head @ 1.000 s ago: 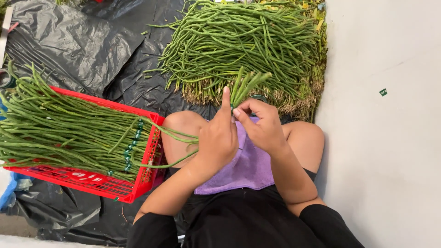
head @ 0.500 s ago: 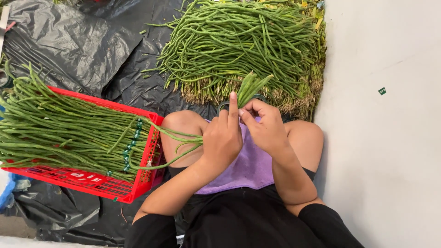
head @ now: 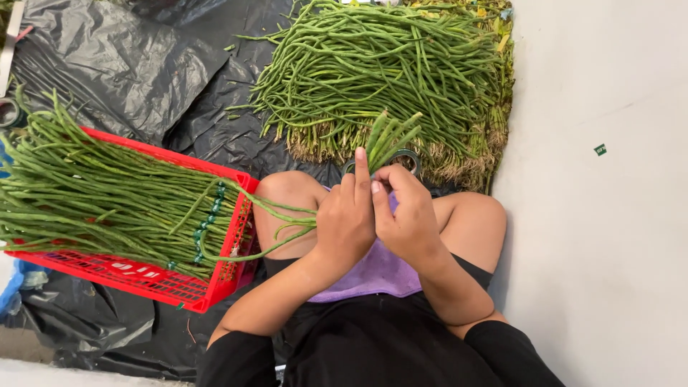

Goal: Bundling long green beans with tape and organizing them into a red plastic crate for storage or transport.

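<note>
Above the lap, left hand (head: pixel 345 218) and right hand (head: pixel 403 215) meet, both closed on a small bunch of long beans (head: pixel 387 136), tips pointing far. Roll of tape (head: pixel 405 159) at the fingertips; binding appears under way, and next calls for a firm wrap. Left: red crate (head: pixel 154 283) of tied beans. Far: loose bean pile (head: pixel 380 64) on black plastic sheet (head: pixel 107 57).

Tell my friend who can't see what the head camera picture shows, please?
A seated person's left hand and right hand grip a small bunch of long green beans together over a purple cloth on their lap. A red crate of tied beans sits at their left, and a loose bean pile lies ahead on black plastic sheeting.
</note>
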